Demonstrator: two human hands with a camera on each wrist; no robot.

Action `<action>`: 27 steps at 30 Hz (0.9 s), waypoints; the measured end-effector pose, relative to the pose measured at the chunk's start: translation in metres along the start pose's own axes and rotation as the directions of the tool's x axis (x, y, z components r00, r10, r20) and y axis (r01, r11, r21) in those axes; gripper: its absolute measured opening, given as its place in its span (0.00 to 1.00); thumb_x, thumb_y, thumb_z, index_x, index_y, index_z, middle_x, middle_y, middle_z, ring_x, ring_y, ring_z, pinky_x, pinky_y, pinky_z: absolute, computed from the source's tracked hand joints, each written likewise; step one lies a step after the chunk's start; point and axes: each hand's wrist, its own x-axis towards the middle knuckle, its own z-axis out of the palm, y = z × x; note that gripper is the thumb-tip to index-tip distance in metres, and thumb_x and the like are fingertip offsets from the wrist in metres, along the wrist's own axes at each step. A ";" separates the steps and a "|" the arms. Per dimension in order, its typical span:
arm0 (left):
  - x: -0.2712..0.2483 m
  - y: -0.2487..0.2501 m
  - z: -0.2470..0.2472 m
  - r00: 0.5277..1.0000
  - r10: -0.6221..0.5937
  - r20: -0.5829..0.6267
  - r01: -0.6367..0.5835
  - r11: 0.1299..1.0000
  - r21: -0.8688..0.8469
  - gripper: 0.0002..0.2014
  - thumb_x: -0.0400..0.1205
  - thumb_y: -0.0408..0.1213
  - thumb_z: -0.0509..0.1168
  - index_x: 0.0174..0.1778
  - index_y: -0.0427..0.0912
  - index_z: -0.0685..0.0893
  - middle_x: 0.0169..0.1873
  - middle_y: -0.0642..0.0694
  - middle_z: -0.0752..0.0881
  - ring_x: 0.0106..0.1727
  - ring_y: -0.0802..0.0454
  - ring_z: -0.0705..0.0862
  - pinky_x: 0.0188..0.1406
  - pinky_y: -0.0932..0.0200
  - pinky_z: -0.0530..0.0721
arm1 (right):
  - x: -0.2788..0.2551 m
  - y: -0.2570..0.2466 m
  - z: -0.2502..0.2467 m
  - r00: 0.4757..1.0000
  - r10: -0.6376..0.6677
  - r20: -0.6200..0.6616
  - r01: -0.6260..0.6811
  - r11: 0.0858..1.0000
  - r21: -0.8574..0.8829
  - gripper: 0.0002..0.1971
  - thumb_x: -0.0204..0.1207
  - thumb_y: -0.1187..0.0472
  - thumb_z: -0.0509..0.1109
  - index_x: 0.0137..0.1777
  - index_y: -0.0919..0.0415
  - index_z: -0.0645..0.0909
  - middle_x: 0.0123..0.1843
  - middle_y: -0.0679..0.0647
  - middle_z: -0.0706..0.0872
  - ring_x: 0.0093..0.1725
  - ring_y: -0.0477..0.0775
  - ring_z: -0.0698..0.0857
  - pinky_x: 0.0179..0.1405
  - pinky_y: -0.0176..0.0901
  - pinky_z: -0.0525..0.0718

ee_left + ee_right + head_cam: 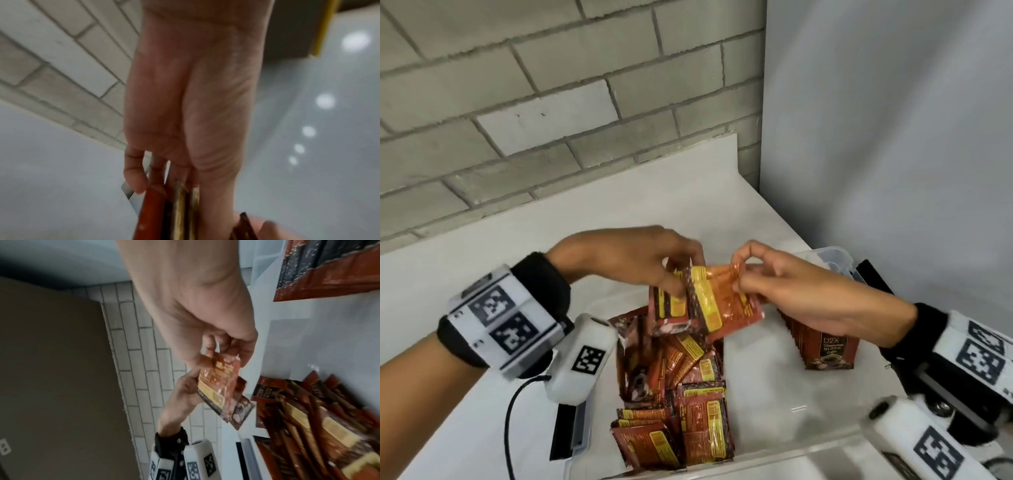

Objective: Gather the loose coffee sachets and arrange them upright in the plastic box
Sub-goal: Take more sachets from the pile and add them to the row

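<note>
Above the clear plastic box (791, 455), my left hand (640, 260) grips a small bunch of red-brown coffee sachets (674, 311), seen edge-on as the sachets (176, 211) in the left wrist view. My right hand (774, 281) pinches the corner of one orange sachet (729, 298) held against that bunch; the right wrist view shows this sachet (222, 378) between both hands. A loose heap of sachets (681, 394) lies in the box's left half. A row of upright sachets (825, 346) stands at its right side, partly hidden by my right hand.
The box sits on a white table (482, 428) that meets a grey brick wall (517, 102) behind and a plain white wall (893, 137) on the right. A black cable (512, 411) runs from my left wrist. The box's black latch (565, 431) sticks out left.
</note>
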 end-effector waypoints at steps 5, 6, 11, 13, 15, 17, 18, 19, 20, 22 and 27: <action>-0.003 -0.011 -0.008 0.984 -0.046 -0.170 -0.049 0.854 -0.518 0.17 0.82 0.39 0.64 0.66 0.42 0.77 0.56 0.45 0.88 0.57 0.51 0.87 0.58 0.57 0.84 | 0.020 -0.015 -0.007 0.983 -0.073 -0.167 0.124 0.941 0.315 0.08 0.82 0.70 0.59 0.52 0.56 0.74 0.39 0.53 0.85 0.36 0.45 0.84 0.34 0.38 0.85; -0.002 -0.012 -0.004 0.980 -0.055 -0.189 -0.073 0.792 -0.607 0.17 0.83 0.40 0.62 0.67 0.41 0.75 0.57 0.44 0.88 0.58 0.50 0.87 0.58 0.55 0.85 | 0.024 -0.017 -0.008 0.981 -0.083 -0.173 0.141 0.925 0.354 0.07 0.83 0.70 0.58 0.53 0.57 0.74 0.40 0.54 0.85 0.37 0.46 0.85 0.37 0.41 0.87; 0.014 -0.014 0.015 0.954 -0.137 -0.266 -0.174 0.470 -0.865 0.13 0.88 0.32 0.53 0.68 0.41 0.75 0.52 0.39 0.88 0.49 0.46 0.87 0.43 0.54 0.88 | 0.041 -0.020 -0.007 0.975 -0.088 -0.204 0.165 0.902 0.399 0.08 0.84 0.69 0.58 0.59 0.59 0.73 0.46 0.56 0.86 0.43 0.50 0.86 0.47 0.47 0.87; 0.022 -0.016 0.021 0.949 -0.138 -0.283 -0.203 0.419 -0.885 0.16 0.87 0.36 0.54 0.70 0.40 0.74 0.54 0.35 0.86 0.49 0.44 0.86 0.41 0.53 0.88 | 0.048 -0.018 -0.005 0.973 -0.093 -0.211 0.173 0.899 0.402 0.09 0.84 0.68 0.58 0.61 0.59 0.72 0.48 0.57 0.85 0.44 0.50 0.86 0.47 0.47 0.87; 0.029 -0.014 0.026 0.940 -0.149 -0.308 -0.237 0.365 -0.900 0.19 0.87 0.43 0.53 0.71 0.39 0.74 0.54 0.35 0.85 0.48 0.46 0.86 0.41 0.54 0.87 | 0.054 -0.016 -0.004 0.967 -0.107 -0.233 0.189 0.911 0.367 0.11 0.85 0.67 0.57 0.65 0.60 0.71 0.50 0.58 0.85 0.47 0.51 0.86 0.49 0.46 0.85; 0.036 -0.010 0.031 0.927 -0.179 -0.330 -0.265 0.309 -0.913 0.24 0.85 0.51 0.53 0.70 0.40 0.75 0.52 0.37 0.86 0.49 0.45 0.85 0.42 0.55 0.86 | 0.058 -0.014 -0.004 0.953 -0.144 -0.266 0.221 0.933 0.284 0.12 0.86 0.67 0.56 0.67 0.60 0.72 0.52 0.58 0.85 0.49 0.51 0.86 0.51 0.44 0.85; 0.041 -0.010 0.034 0.923 -0.191 -0.334 -0.275 0.279 -0.920 0.26 0.83 0.54 0.53 0.69 0.40 0.76 0.52 0.38 0.87 0.50 0.44 0.86 0.43 0.54 0.85 | 0.059 -0.012 -0.004 0.948 -0.165 -0.274 0.234 0.942 0.239 0.13 0.86 0.67 0.56 0.68 0.59 0.73 0.53 0.58 0.85 0.49 0.50 0.86 0.51 0.43 0.85; 0.044 -0.009 0.036 0.920 -0.204 -0.336 -0.283 0.248 -0.926 0.26 0.82 0.55 0.54 0.67 0.41 0.78 0.51 0.38 0.88 0.50 0.44 0.86 0.43 0.55 0.86 | 0.059 -0.011 -0.005 0.943 -0.184 -0.276 0.243 0.950 0.197 0.14 0.86 0.67 0.56 0.68 0.58 0.74 0.54 0.57 0.86 0.50 0.49 0.86 0.53 0.43 0.85; 0.048 -0.008 0.038 0.917 -0.213 -0.337 -0.294 0.212 -0.932 0.24 0.82 0.55 0.56 0.65 0.41 0.79 0.51 0.37 0.87 0.50 0.44 0.87 0.42 0.56 0.87 | 0.059 -0.010 -0.006 0.940 -0.202 -0.274 0.253 0.953 0.167 0.15 0.86 0.67 0.56 0.68 0.56 0.75 0.55 0.56 0.86 0.52 0.50 0.87 0.55 0.44 0.85; 0.053 -0.010 0.041 0.915 -0.225 -0.336 -0.315 0.125 -0.941 0.20 0.82 0.50 0.63 0.63 0.41 0.81 0.51 0.37 0.86 0.50 0.43 0.87 0.42 0.56 0.88 | 0.059 -0.009 -0.009 0.936 -0.235 -0.262 0.276 0.952 0.134 0.17 0.85 0.67 0.56 0.68 0.54 0.77 0.59 0.56 0.86 0.57 0.51 0.86 0.58 0.47 0.85; 0.060 -0.019 0.054 0.953 -0.119 -0.278 -0.294 -0.146 -0.945 0.30 0.63 0.39 0.82 0.59 0.38 0.81 0.51 0.35 0.86 0.52 0.39 0.86 0.47 0.46 0.88 | 0.058 -0.009 -0.010 0.912 -0.323 -0.252 0.338 0.941 0.020 0.19 0.84 0.68 0.57 0.68 0.49 0.79 0.61 0.52 0.85 0.51 0.43 0.87 0.47 0.40 0.88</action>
